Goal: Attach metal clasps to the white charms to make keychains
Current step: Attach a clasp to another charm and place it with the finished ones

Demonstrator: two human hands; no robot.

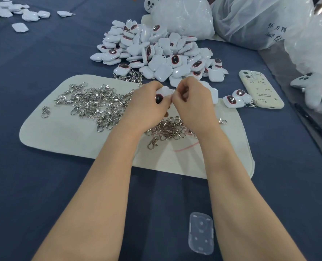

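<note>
The person is working just above the pale mat [62, 140], and the step in hand is looking like the joining itself: passing the ring of a metal clasp [173, 92] through the small loop at the charm's edge. To do it well, the holding hand should be keeping the charm steady with its loop turned towards the other hand, while that hand is feeding the ring in squarely rather than forcing it, since a twist could be bending so fine a loop. Keeping the work low over the mat is also helping, as a dropped piece would be landing among the loose clasps [98, 102]. The left hand [147, 102] is gripping the white charm [164, 91], fingers curled round it, its dark oval face showing beside the thumb. The right hand [192, 102] is meeting it, fingertips pinched tight at the charm's upper edge on a small silver piece that I am taking for the clasp, though most of it is hidden. The pile of unfinished charms [156, 51] is lying just beyond both hands
</note>
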